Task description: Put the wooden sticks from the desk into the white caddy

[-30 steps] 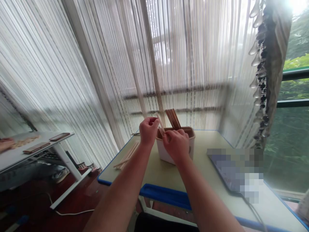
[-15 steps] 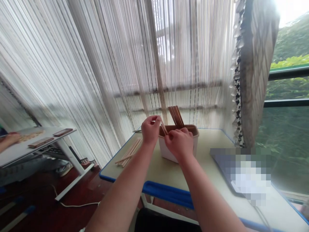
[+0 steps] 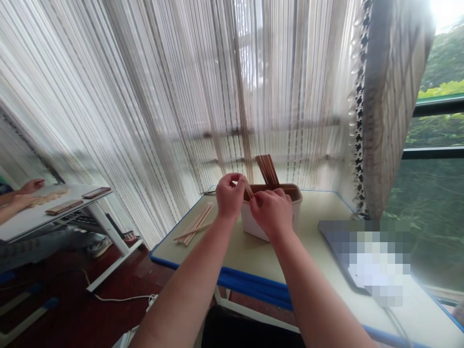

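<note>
while left hand (image 3: 231,195) and right hand (image 3: 272,210) pinch a slim stick (image 3: 249,189), slackening could drop it into the twelve-o'clock container (image 3: 252,224).

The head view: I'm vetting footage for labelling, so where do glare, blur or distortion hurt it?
Head view: bright sky washes out the top-right corner; head view: the backlit curtain fans outward, suggesting wide-angle stretch; head view: pixel blocks mask part of the table's right side; head view: the held sticks look soft, their ends hard to make out.
</note>
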Tool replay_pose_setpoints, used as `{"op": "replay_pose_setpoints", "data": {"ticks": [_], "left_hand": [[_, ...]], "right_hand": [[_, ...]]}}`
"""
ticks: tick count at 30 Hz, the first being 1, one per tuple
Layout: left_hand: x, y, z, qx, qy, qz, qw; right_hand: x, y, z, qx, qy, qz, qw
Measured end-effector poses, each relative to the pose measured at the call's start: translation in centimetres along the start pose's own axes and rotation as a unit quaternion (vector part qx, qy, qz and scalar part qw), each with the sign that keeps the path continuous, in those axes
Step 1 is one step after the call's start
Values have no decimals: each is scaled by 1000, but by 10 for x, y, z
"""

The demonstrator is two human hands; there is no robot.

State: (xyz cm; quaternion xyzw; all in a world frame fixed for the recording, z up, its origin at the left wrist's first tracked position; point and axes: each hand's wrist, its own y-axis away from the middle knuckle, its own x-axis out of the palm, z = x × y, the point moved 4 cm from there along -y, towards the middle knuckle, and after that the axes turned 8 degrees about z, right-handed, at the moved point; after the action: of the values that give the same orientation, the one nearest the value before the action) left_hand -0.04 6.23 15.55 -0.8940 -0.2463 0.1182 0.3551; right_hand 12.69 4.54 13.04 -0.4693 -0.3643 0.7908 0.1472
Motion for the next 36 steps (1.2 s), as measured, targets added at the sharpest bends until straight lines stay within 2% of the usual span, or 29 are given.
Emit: {"op": "replay_pose_setpoints", "data": {"ticks": [9, 18, 30, 33, 36], "left_hand": [[5, 3, 3, 4, 2, 45, 999], [6, 7, 1, -13, -10, 45, 999], [10, 14, 15, -39, 27, 70, 996], [6, 19, 14, -36, 21, 69, 997], [-11, 26, 17, -17, -22, 44, 999]], "right_hand": [[0, 1, -1, 6, 10, 14, 1000], [-1, -2, -1, 5, -16, 22, 1000], [0, -2, 1, 6, -13, 27, 1000], [-2, -1, 1, 6, -7, 17, 1000], [-3, 0, 1, 3, 1, -10, 1000]]}}
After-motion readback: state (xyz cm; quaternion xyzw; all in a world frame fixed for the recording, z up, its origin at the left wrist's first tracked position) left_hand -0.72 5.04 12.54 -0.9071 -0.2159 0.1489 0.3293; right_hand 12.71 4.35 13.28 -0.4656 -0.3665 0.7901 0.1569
